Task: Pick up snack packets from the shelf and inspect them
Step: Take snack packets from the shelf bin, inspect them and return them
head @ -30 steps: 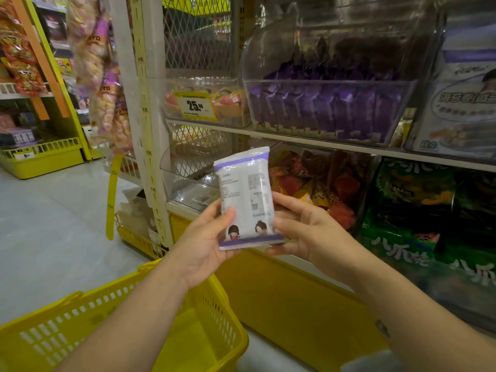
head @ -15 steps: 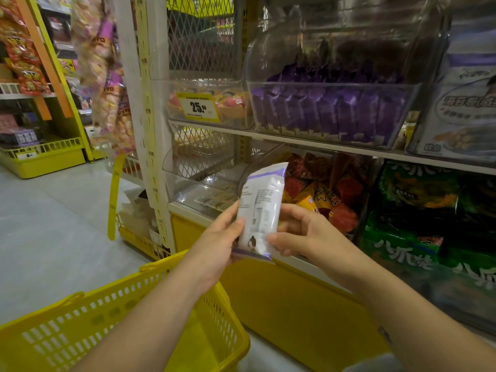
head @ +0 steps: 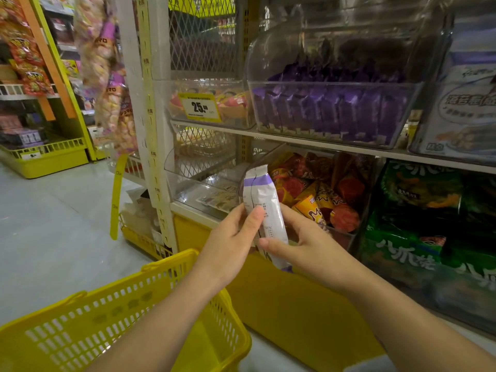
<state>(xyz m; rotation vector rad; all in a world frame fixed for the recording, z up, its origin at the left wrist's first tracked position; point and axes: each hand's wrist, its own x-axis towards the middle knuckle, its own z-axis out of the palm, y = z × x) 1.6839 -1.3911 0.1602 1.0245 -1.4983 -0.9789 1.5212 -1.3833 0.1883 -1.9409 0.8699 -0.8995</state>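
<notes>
A white snack packet (head: 264,202) with a purple band near its top is held upright between both hands, in front of the lower shelf. It is turned nearly edge-on, its seamed back with small print facing me. My left hand (head: 230,244) pinches its left side with the thumb on the back. My right hand (head: 308,248) holds its lower right side, thumb across the bottom. The packet's lower end is hidden by my fingers.
A yellow shopping basket (head: 128,315) hangs below my left arm. Clear bins on the shelf (head: 308,136) hold purple packets (head: 330,111), red and orange packets (head: 319,194) and green bags (head: 418,210). A yellow price tag (head: 199,106) reads 25. Grey floor lies to the left.
The packet has been rotated from front-facing, with its cartoon figures visible, to nearly edge-on with its back seam showing. Both hands kept hold of it throughout and shifted slightly right.
</notes>
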